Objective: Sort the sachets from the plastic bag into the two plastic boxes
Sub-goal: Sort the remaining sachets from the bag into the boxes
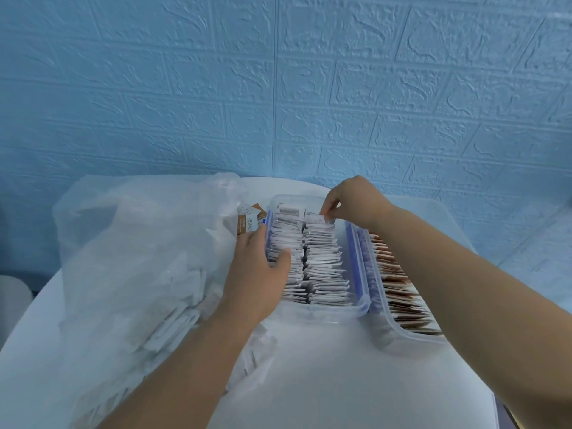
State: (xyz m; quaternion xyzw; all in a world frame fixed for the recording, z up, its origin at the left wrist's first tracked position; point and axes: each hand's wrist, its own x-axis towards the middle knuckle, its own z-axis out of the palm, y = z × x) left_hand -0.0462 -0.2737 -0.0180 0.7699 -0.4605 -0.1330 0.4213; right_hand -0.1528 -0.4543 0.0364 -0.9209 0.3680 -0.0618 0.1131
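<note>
— Why is the left hand (pixel 260 274) clamped on that box?

— To steady it, I'd say. The thumb lies over the white sachets (pixel 322 261) inside and the fingers curl round the outer wall of the left box (pixel 325 309). That should keep it from skidding on the bench (pixel 325 382) while the other hand pushes in.

— And the right hand (pixel 349 205)?

— It pinches a single sachet (pixel 314 216) at the far end of the right-hand row, seemingly tucking it in behind the others. They all stand on edge in two tight rows, probably so more will fit.

— Where do the brown ones go?

— Into the right box (pixel 402 332), which sits touching the left one, partly under the right forearm. The brown sachets (pixel 399 274) are filed on edge the same way, so the sorting looks to be by colour.

— Is much left to do?

— Some. The plastic bag (pixel 139 243) slumps on the bench left of the boxes with its mouth turned toward them, and pale packets show through it. A few loose sachets (pixel 247 222) lie at the mouth, just beside the left box, within easy reach.
</note>
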